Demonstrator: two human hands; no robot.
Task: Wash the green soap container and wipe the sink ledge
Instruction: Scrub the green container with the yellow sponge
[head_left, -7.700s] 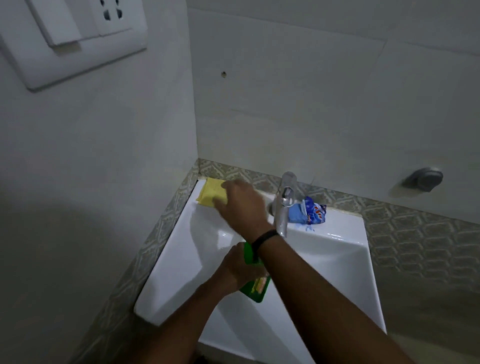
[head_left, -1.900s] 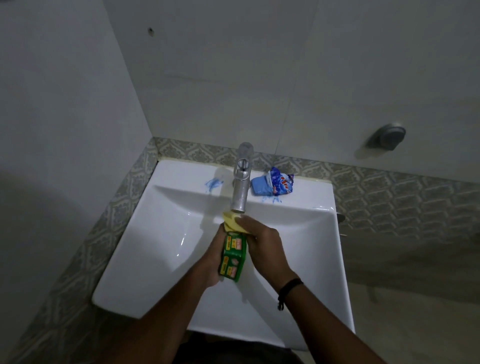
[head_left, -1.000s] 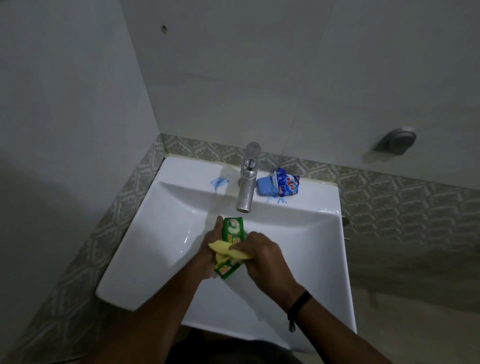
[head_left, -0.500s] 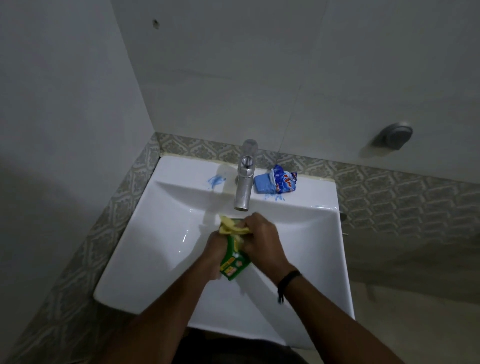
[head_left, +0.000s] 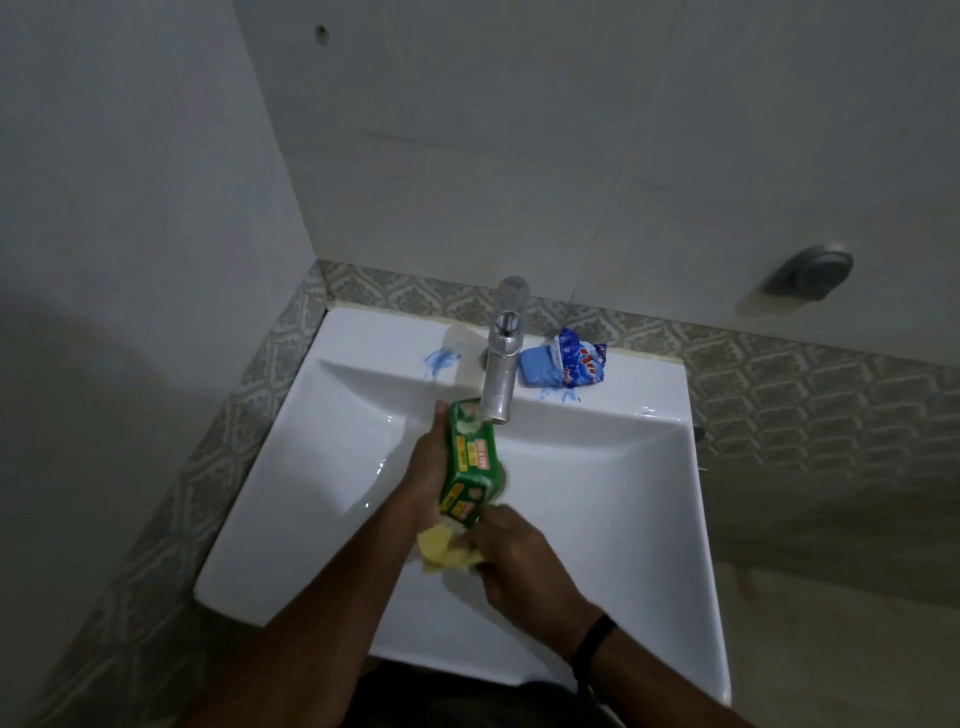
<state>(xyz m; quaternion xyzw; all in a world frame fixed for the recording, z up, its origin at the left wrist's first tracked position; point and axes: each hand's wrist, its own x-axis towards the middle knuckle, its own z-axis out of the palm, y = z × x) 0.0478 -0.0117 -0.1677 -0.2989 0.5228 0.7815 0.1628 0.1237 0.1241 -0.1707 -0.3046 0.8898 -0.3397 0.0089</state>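
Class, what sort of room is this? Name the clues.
Most likely a small bathroom or washroom: a white wall-corner basin, a metal tap, tiled walls, and a blue soap bar in its wrapper on the ledge.

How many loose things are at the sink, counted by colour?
Green: 1, the soap container
Yellow: 1, the cloth
Blue: 1, the soap in its wrapper
Total: 3

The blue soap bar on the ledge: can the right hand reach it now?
Probably not at once: the right hand grips the yellow cloth. Otherwise the path looks free, since the blue soap bar lies uncovered right of the tap.
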